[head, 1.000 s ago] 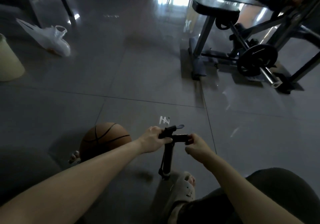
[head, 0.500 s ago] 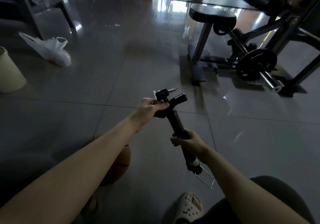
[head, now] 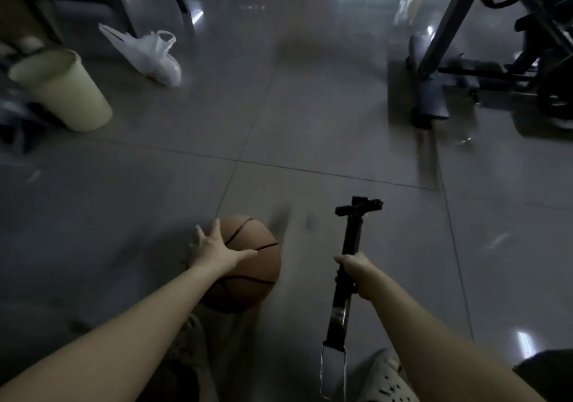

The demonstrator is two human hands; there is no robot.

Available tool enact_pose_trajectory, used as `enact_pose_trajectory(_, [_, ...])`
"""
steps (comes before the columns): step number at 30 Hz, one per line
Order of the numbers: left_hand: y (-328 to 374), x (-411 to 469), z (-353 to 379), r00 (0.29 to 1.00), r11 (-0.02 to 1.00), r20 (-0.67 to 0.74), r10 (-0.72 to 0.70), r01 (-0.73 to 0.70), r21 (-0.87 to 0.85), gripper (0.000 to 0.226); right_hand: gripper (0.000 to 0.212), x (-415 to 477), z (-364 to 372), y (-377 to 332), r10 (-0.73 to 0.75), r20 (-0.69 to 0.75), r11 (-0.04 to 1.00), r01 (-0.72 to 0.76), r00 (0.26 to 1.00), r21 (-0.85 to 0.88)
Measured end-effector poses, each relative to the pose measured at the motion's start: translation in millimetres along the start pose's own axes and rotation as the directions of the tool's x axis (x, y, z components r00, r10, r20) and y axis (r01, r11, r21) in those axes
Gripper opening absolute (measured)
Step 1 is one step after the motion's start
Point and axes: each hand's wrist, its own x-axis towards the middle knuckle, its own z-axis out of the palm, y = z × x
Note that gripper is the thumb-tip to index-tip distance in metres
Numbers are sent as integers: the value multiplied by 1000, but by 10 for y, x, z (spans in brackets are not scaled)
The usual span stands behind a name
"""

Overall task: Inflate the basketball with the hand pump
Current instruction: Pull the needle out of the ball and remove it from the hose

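Resting on the grey tiled floor [head: 310,122] low and left of centre, the basketball [head: 248,265] sits just in front of the person's feet, with the left hand [head: 217,251] laid over its upper left side, fingers spread wide across the leather rather than curled round it. To its right, clear of the ball, the right hand [head: 356,274] is wrapped closed around the barrel of the black hand pump [head: 348,265], gripping about midway along. The pump's long axis runs nearly straight away from the person, T-handle at the far end and wire foot stirrup at the near end, close by a pale perforated clog [head: 389,380]. So ball and pump lie side by side, apart, each with its own hand; the left is the one already on the ball. No hose or needle can be made out in this dim, blurred view, and the ball's valve is not visible. Judging from this, the coming step is to bring the pump's outlet across leftward to the ball, which likely means first turning the ball to find the valve.
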Motion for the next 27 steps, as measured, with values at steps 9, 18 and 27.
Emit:
enact_pose_trajectory(9, [-97,28,350,965,975,-139,224,-220,43,132,41,860,233,846,131,-198,984,-151,971,-90])
enact_pose_trajectory(18, [161,-181,755,910,910,-21,414,-414,-5,121,37,1029,222,1033,59,-222,947,-125,973,-297])
enact_pose_trajectory(27, [587,-368,964,783,746,-31,621,-579,328,113,37,914,-25,1010,-82,-117,845,7,990,-535])
